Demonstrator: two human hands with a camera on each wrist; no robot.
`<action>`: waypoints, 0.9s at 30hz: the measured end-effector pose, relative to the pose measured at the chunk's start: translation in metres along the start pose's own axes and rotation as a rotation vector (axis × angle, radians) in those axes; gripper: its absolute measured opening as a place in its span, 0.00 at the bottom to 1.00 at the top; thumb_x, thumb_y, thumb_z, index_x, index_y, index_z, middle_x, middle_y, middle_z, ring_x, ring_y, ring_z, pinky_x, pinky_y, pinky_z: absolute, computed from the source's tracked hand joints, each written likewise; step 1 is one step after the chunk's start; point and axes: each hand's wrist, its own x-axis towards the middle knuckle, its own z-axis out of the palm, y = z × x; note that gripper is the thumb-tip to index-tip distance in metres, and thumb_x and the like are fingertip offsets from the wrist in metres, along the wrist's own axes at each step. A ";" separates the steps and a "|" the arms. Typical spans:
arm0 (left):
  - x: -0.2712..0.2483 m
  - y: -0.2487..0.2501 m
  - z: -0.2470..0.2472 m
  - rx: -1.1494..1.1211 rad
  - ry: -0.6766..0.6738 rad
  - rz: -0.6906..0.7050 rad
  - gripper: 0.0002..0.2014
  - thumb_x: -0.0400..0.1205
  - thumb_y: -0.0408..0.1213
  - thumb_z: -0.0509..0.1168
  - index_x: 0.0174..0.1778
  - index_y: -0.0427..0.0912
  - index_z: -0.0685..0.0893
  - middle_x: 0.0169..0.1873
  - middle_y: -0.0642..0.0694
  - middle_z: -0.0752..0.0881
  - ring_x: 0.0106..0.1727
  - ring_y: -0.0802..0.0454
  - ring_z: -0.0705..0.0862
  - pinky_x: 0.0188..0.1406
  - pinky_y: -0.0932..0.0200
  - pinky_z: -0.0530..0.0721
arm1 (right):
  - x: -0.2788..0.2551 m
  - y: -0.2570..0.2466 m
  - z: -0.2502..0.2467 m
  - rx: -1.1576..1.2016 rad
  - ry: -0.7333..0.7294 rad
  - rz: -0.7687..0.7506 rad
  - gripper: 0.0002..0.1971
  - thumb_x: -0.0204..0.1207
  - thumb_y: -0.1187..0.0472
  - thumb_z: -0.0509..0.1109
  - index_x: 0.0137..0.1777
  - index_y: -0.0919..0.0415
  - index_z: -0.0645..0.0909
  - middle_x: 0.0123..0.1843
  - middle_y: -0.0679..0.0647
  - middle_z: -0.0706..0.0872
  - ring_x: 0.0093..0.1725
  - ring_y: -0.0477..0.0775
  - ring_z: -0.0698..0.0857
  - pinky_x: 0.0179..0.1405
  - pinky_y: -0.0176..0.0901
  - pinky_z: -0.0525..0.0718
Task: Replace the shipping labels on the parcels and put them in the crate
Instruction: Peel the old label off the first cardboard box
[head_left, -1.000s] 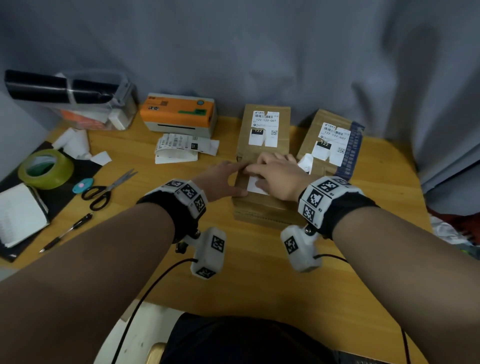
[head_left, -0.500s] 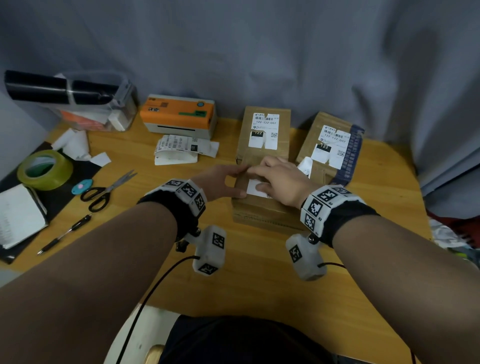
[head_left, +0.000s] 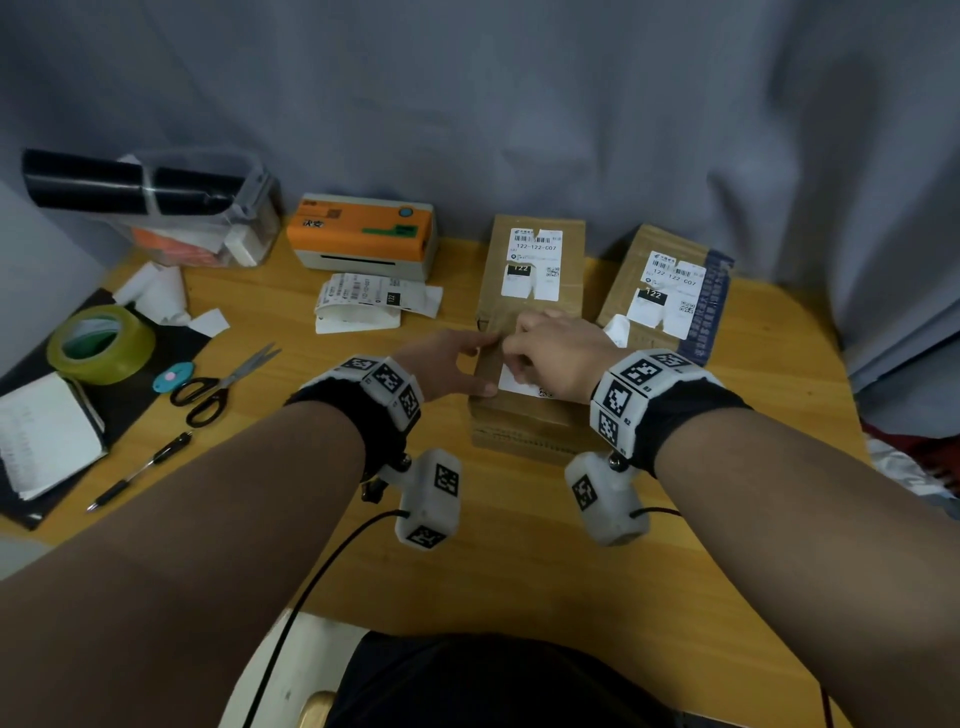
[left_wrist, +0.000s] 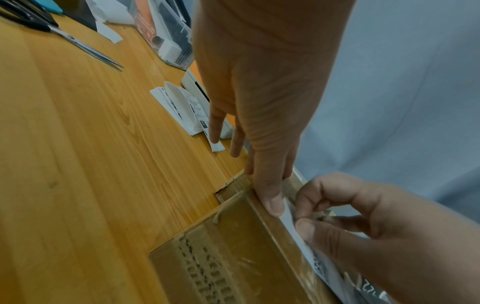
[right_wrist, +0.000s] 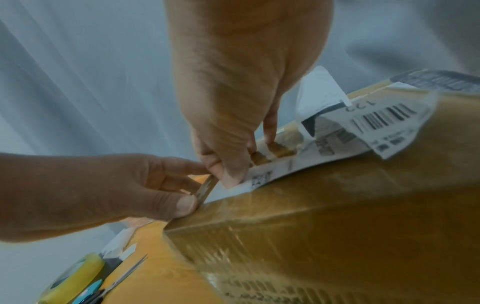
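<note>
A brown cardboard parcel (head_left: 524, 421) lies nearest me on the wooden table (head_left: 519, 561), with a white shipping label (head_left: 514, 385) on its top. My left hand (head_left: 452, 364) holds the parcel's left top edge between thumb (right_wrist: 182, 205) and index finger. My right hand (head_left: 556, 353) rests on the label, its thumb (right_wrist: 230, 174) and curled fingers pinching the label's (right_wrist: 270, 174) left corner. Behind stand two more parcels, one in the middle (head_left: 535, 312) and one on the right (head_left: 623, 291), both with torn labels.
An orange label printer (head_left: 363, 234) sits at the back with printed labels (head_left: 363, 304) in front. On the left lie a tape roll (head_left: 98, 345), scissors (head_left: 218, 384), a pen (head_left: 140, 470), a notebook (head_left: 41, 436) and a clear bin (head_left: 218, 223). A grey curtain hangs behind.
My right hand's fingers have gone from lying flat on the label to curling at its left corner. The left hand has stayed on the parcel's edge.
</note>
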 end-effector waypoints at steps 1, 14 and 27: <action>0.000 0.000 0.000 0.002 0.001 -0.003 0.39 0.76 0.46 0.72 0.81 0.52 0.61 0.74 0.44 0.73 0.74 0.48 0.72 0.68 0.56 0.69 | -0.001 0.000 0.001 0.007 0.016 0.003 0.04 0.78 0.59 0.66 0.50 0.48 0.78 0.52 0.47 0.73 0.57 0.53 0.72 0.50 0.47 0.73; -0.003 0.000 0.002 -0.062 0.006 -0.013 0.39 0.76 0.45 0.72 0.81 0.54 0.60 0.74 0.45 0.74 0.74 0.50 0.71 0.61 0.64 0.66 | -0.004 0.003 0.009 0.131 0.053 0.058 0.15 0.80 0.55 0.67 0.66 0.47 0.80 0.56 0.50 0.76 0.61 0.53 0.73 0.58 0.47 0.72; -0.006 0.004 0.000 -0.063 0.017 -0.013 0.37 0.77 0.42 0.72 0.81 0.48 0.62 0.74 0.44 0.73 0.75 0.50 0.71 0.59 0.66 0.65 | 0.016 -0.015 0.013 -0.023 0.048 0.083 0.11 0.81 0.59 0.60 0.62 0.56 0.77 0.64 0.53 0.76 0.67 0.56 0.70 0.65 0.53 0.69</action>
